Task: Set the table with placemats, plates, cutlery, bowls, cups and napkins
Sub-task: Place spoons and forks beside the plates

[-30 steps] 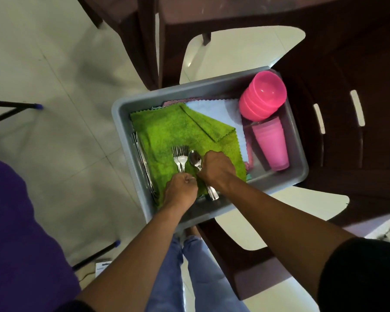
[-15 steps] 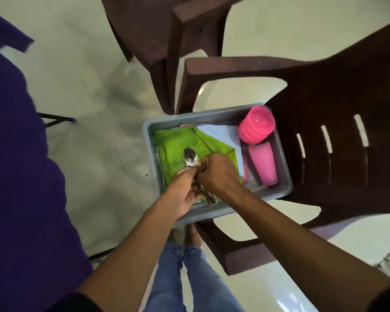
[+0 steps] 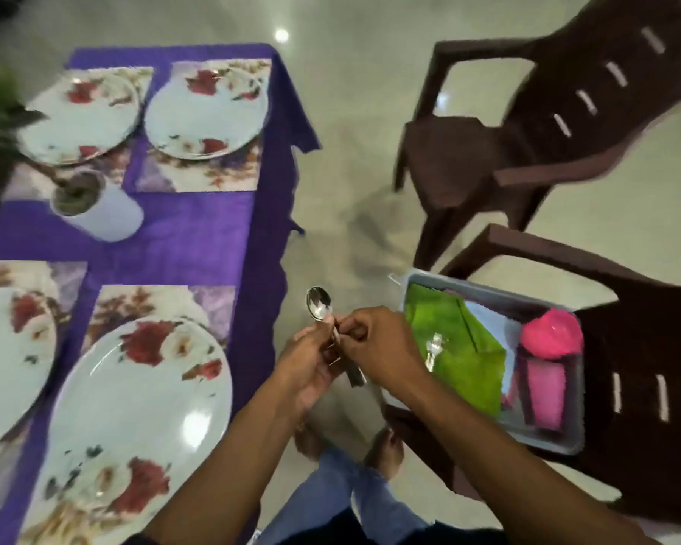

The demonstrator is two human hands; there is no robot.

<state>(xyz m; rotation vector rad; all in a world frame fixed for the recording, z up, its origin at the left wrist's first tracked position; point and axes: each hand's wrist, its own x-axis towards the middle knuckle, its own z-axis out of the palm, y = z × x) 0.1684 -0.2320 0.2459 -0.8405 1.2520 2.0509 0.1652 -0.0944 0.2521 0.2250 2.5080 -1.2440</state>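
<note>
Both hands hold a small bundle of steel cutlery between the table and the tub. A spoon (image 3: 319, 303) sticks up from it, bowl uppermost. My left hand (image 3: 311, 354) grips the handles from the left and my right hand (image 3: 378, 346) pinches them from the right. The grey tub (image 3: 559, 438) sits on a brown chair at right and holds green napkins (image 3: 457, 344), a fork (image 3: 434, 346) lying on them, pink bowls (image 3: 552, 334) and pink cups (image 3: 543, 391). Floral plates (image 3: 142, 395) lie on floral placemats (image 3: 150, 298) on the purple tablecloth at left.
A white pot with a plant (image 3: 95, 210) stands mid-table. A second brown chair (image 3: 527, 123) stands at the upper right, over pale floor tiles. My feet and jeans (image 3: 343, 485) are below the hands, beside the table's edge.
Both hands lifted the cutlery out of the tub and carried it left. The view swung from the tub to the table, so the plates and placemats came into sight.
</note>
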